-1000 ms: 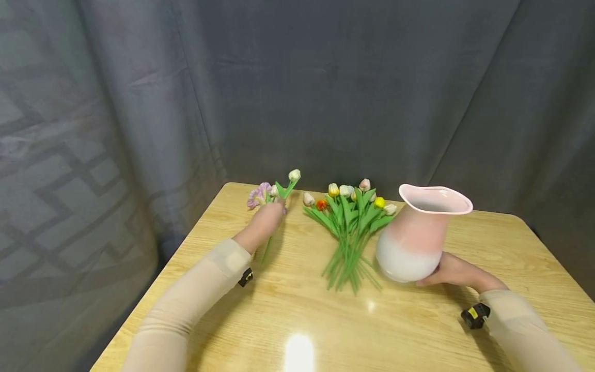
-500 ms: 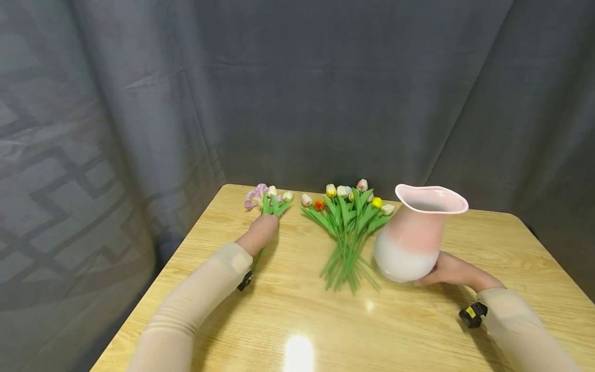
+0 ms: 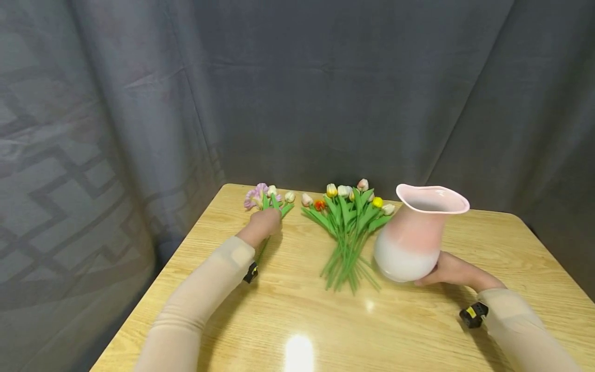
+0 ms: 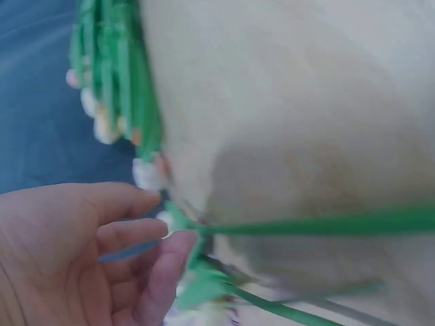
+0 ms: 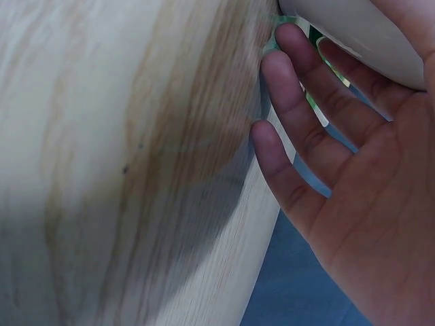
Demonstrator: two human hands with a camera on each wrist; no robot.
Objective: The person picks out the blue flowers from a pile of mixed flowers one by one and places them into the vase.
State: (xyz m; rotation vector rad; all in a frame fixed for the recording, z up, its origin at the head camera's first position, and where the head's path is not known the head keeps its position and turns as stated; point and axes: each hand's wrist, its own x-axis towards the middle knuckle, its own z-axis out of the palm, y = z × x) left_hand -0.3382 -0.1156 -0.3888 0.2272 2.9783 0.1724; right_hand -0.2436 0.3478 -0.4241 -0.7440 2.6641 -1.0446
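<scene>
In the head view my left hand is over loose flowers at the table's left. Close to its fingers lie a white tulip, another white tulip and a lilac flower. The left wrist view shows thumb and fingertips apart, with a green stem beside them. On the right, my right hand holds the base of a pink-and-white vase, thumb along the front. In the right wrist view several fingers spread below the vase's rounded side.
A bunch of tulips in several colours lies mid-table between the hands, stems toward the front. Wooden table fills the foreground. A grey curtain hangs behind the table and along its left side.
A second ago my left hand held a white tulip raised; the tulip then came down beside the other flowers. The left hand has since shifted slightly. Right hand and vase stay put.
</scene>
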